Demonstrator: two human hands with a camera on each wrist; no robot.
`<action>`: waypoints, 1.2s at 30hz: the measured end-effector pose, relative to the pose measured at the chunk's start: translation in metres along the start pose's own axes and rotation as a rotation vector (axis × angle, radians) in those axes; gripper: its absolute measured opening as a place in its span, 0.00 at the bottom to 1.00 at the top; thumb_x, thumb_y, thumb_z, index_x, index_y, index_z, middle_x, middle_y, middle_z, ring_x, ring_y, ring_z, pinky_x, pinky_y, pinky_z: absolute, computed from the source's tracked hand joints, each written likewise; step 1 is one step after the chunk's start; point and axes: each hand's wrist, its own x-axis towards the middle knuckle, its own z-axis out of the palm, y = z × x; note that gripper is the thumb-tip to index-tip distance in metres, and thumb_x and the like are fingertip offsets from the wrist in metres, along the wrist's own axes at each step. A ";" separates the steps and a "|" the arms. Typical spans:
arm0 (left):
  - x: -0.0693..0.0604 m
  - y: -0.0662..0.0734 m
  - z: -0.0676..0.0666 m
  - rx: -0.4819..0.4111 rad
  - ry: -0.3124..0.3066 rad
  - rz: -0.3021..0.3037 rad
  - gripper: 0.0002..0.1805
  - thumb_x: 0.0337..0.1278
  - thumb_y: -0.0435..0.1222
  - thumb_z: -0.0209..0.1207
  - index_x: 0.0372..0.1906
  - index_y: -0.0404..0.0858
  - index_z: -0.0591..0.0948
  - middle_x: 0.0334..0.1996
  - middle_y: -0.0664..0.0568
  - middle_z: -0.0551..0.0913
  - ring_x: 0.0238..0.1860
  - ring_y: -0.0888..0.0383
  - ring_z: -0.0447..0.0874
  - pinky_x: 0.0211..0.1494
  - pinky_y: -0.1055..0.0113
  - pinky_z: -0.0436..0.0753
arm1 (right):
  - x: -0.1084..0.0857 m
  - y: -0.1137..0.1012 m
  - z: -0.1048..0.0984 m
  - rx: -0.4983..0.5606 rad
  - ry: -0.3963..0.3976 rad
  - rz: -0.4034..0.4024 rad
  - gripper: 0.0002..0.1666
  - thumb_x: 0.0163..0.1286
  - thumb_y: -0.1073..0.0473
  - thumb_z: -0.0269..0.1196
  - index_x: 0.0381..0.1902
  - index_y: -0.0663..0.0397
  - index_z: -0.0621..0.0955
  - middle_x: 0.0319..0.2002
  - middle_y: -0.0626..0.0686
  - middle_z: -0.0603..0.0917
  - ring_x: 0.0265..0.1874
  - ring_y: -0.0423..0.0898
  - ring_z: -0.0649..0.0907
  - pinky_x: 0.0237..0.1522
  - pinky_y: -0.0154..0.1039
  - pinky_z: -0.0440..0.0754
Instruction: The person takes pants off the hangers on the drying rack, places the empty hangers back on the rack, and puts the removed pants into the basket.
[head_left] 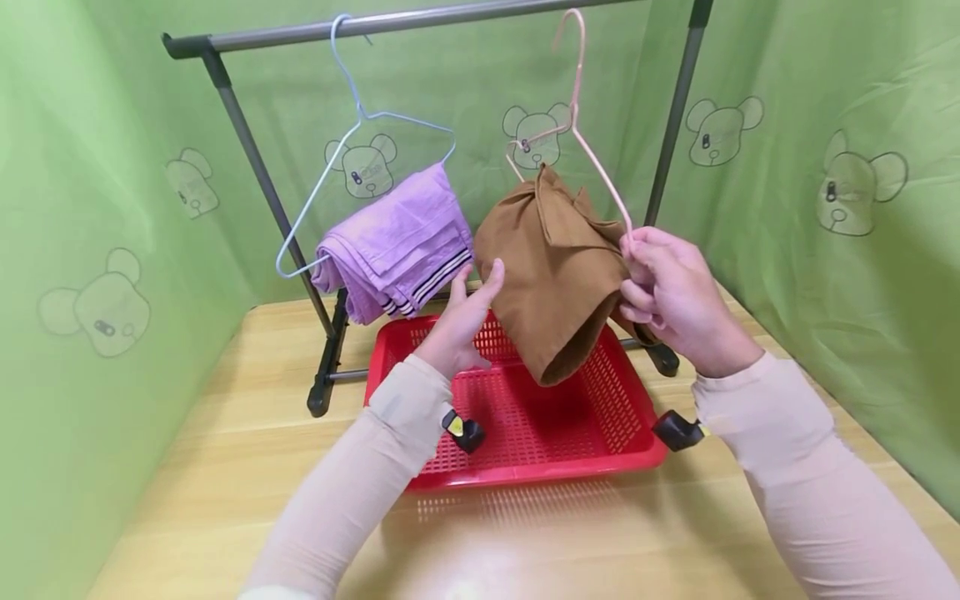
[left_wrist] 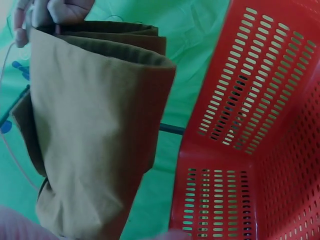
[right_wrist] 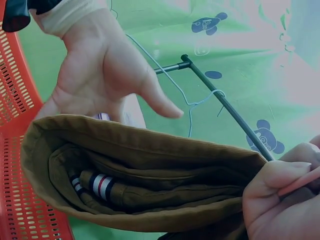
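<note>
While the right grip (head_left: 667,296) pinches the pink hanger (head_left: 575,112), brown garment (head_left: 555,271) between it and the spread, empty left grip (head_left: 461,321), draping looks nearly done, and the next move likely calls for hooking the rail (head_left: 465,12) above.

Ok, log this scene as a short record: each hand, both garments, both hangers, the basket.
left hand: fingers extended near the brown garment; contact unclear
right hand: pinches the lower corner of the pink hanger
brown garment: draped on the pink hanger, above the basket
pink hanger: held by the right hand; hook near the rail, contact unclear
purple garment: folded over the blue hanger, striped edge
blue hanger: hooked over the rail
basket: red, perforated, on the table
rail: metal, across the top
table: wood-patterned
</note>
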 end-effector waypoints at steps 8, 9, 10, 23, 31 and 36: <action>0.012 -0.001 0.016 -0.126 0.017 -0.017 0.44 0.51 0.66 0.59 0.70 0.69 0.52 0.73 0.49 0.52 0.68 0.34 0.55 0.52 0.22 0.61 | -0.001 -0.001 0.004 -0.052 0.010 0.031 0.11 0.78 0.61 0.46 0.37 0.64 0.69 0.15 0.45 0.57 0.10 0.42 0.54 0.14 0.35 0.47; 0.012 0.000 0.018 -0.131 0.035 -0.014 0.43 0.50 0.66 0.59 0.70 0.69 0.53 0.72 0.47 0.51 0.67 0.35 0.56 0.53 0.23 0.61 | -0.001 -0.001 0.004 -0.059 0.011 0.034 0.11 0.78 0.61 0.46 0.37 0.64 0.69 0.15 0.45 0.57 0.10 0.41 0.54 0.14 0.35 0.47; 0.013 0.000 0.020 -0.125 0.056 -0.008 0.44 0.49 0.67 0.60 0.70 0.69 0.54 0.73 0.46 0.49 0.67 0.37 0.56 0.53 0.23 0.62 | -0.001 -0.001 0.005 -0.066 0.013 0.037 0.11 0.78 0.60 0.46 0.37 0.64 0.69 0.15 0.45 0.57 0.10 0.41 0.54 0.14 0.35 0.47; 0.020 0.014 0.050 0.161 0.264 0.018 0.52 0.38 0.76 0.56 0.72 0.63 0.57 0.72 0.41 0.48 0.71 0.47 0.42 0.64 0.37 0.60 | 0.000 0.004 0.007 -0.119 0.006 0.062 0.11 0.78 0.60 0.47 0.37 0.64 0.69 0.15 0.44 0.58 0.09 0.39 0.58 0.13 0.32 0.50; 0.023 0.008 0.060 0.096 0.321 -0.007 0.47 0.38 0.63 0.70 0.67 0.64 0.61 0.68 0.38 0.48 0.67 0.46 0.48 0.64 0.45 0.63 | -0.001 0.007 0.007 -0.186 0.000 0.080 0.12 0.78 0.59 0.46 0.38 0.64 0.69 0.15 0.43 0.60 0.09 0.36 0.63 0.11 0.31 0.54; 0.023 0.008 0.068 0.056 0.340 0.053 0.31 0.43 0.55 0.71 0.55 0.57 0.74 0.65 0.40 0.51 0.67 0.48 0.46 0.64 0.53 0.63 | -0.002 0.005 0.006 -0.213 0.007 0.075 0.12 0.78 0.59 0.47 0.39 0.64 0.69 0.15 0.43 0.60 0.09 0.36 0.62 0.11 0.31 0.54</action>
